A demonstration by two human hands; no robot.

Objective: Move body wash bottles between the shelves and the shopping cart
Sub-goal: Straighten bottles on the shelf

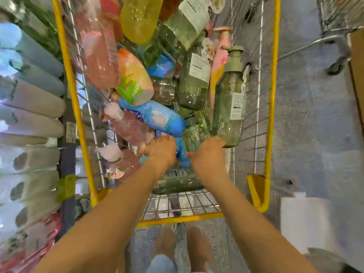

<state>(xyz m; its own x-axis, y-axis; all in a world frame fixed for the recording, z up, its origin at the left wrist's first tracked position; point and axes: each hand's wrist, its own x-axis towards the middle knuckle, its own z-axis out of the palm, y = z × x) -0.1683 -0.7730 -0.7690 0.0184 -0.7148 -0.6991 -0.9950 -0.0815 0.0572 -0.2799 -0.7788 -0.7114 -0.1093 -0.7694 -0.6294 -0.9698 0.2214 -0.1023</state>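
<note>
Labels are showing on several bottles, but the blur is leaving every line of print unreadable: a white sticker with a dark barcode-like bar is sitting on the green pump bottle [228,107] at right centre of the frame, and a similar white sticker is facing up on the second green bottle [194,81] just to its left. No brand name can be made out anywhere. The green pump bottle is looking translucent, pale green, with a matte olive pump head, and it is standing nearly upright against the right wire wall of the shopping cart [272,95], whose rim is yellow. Both hands are reaching into the cart at the centre of the frame. The right hand [208,152] is touching the base of the green pump bottle, its fingers hidden behind the back of the hand, so whether it is gripping cannot be told. The left hand [161,148] is curling around something in the pile beside the blue bottle [155,117]; what it is holding cannot be told. A pink bottle [98,50] and a yellow bottle [137,18] are lying in the upper part of the cart. Pale grey and white shelf bottles [29,107] are lining the left edge of the frame.
</note>
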